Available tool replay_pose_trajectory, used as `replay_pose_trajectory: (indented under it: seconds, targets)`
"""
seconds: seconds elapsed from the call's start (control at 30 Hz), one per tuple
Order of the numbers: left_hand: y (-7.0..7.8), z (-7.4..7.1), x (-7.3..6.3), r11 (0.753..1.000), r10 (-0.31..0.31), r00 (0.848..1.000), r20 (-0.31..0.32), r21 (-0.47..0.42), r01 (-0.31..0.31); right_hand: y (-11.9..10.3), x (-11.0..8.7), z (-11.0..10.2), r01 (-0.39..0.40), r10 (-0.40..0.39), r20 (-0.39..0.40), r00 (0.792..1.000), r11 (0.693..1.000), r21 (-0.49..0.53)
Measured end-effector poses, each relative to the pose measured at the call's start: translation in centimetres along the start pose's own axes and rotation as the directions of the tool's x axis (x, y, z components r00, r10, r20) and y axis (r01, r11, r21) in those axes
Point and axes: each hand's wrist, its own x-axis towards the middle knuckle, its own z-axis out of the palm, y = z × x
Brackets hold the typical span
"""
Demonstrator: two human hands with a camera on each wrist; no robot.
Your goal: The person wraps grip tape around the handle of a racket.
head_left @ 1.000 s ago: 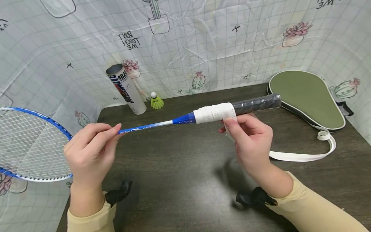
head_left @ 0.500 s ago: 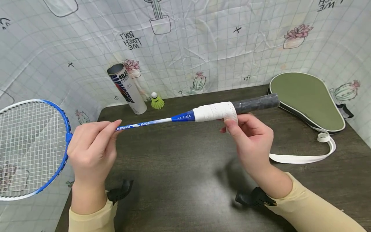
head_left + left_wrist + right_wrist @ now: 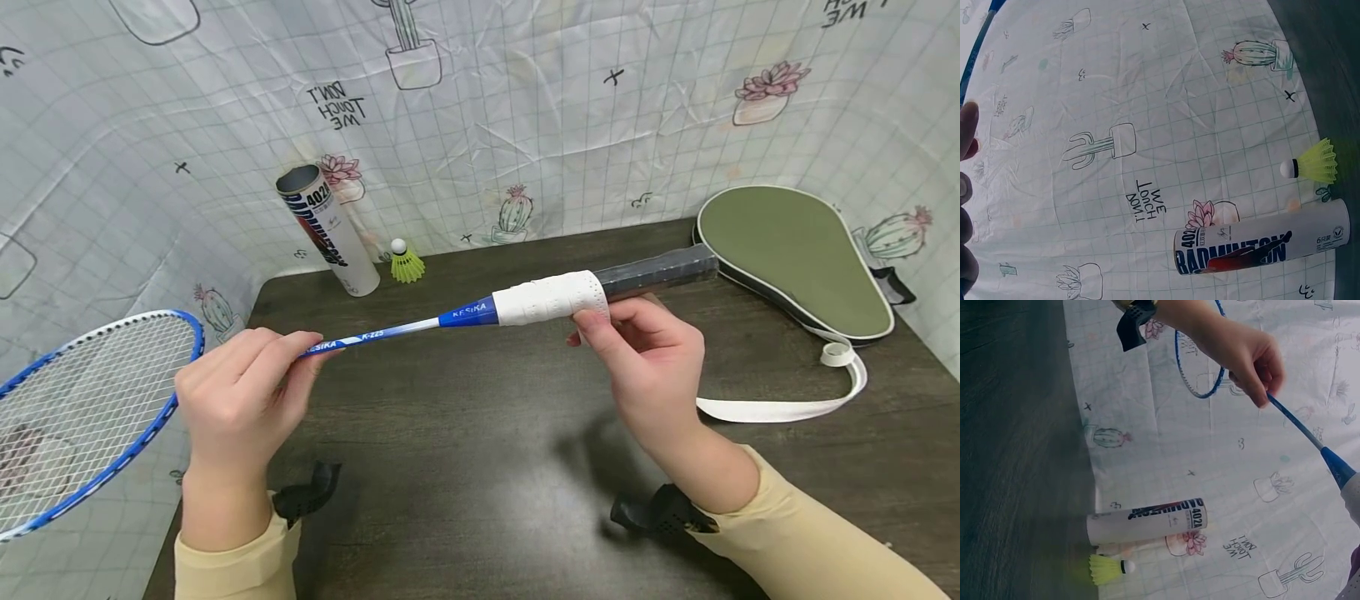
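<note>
A blue and white badminton racket (image 3: 401, 330) is held up across the head view, its strung head at the far left. My left hand (image 3: 243, 396) pinches the shaft between thumb and fingers. White perforated grip tape (image 3: 543, 297) is wound round the front part of the handle, while the rear part (image 3: 660, 271) is bare and dark. At the wound tape's edge, my right hand (image 3: 652, 362) pinches the tape between thumb and fingers. From behind that hand, a loose length of tape (image 3: 780, 411) runs to the right. In the right wrist view the left hand (image 3: 1250, 359) shows on the shaft.
A shuttlecock tube (image 3: 327, 233) stands at the back left, beside a yellow shuttlecock (image 3: 407, 262). An olive racket case (image 3: 795, 258) lies on the dark table (image 3: 465, 467) at the right. A cloth printed with cacti (image 3: 487, 125) hangs behind the table.
The racket has turned about its long axis, first one way, then back, so its strung head tilts differently. Both hands stay in nearly the same places, still pinching shaft and tape.
</note>
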Motion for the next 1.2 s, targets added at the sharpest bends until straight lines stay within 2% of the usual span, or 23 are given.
replay_pose_trajectory:
  seconds: [0.27, 0.47, 0.57, 0.67, 0.83, 0.93, 1.2]
  targets:
    - [0.15, 0.1, -0.04, 0.999, -0.025, 0.999, -0.037, 0.021, 0.025, 0.02, -0.06, -0.05, 0.038, -0.037, 0.039, 0.999, 0.999, -0.029]
    - [0.1, 0.32, -0.05, 0.998, -0.062, 0.991, -0.117, 0.025, 0.065, 0.05, -0.03, -0.04, 0.053, -0.051, 0.047, 0.998, 0.998, -0.043]
    - [0.06, 0.36, -0.08, 0.997, -0.073, 0.988, -0.134, 0.019, 0.077, -0.02, 0.04, -0.07, 0.054, -0.052, 0.052, 0.997, 0.997, -0.054]
    - [0.05, 0.33, -0.08, 0.998, -0.065, 0.991, -0.114, 0.011, 0.067, -0.08, 0.08, -0.1, 0.054, -0.051, 0.056, 0.997, 0.997, -0.058]
    - [0.16, 0.08, 0.12, 1.0, -0.026, 0.999, -0.045, -0.017, 0.026, -0.12, 0.16, -0.03, 0.068, -0.065, 0.059, 0.996, 0.996, -0.051]
    - [0.3, -0.2, 0.33, 0.999, -0.028, 1.0, -0.009, -0.039, 0.027, -0.14, 0.23, -0.02, 0.072, -0.069, 0.052, 0.996, 0.996, -0.052]
    - [0.26, -0.26, 0.35, 0.998, -0.032, 0.999, -0.013, -0.06, 0.031, -0.12, 0.16, -0.07, 0.061, -0.059, 0.042, 0.997, 0.997, -0.051]
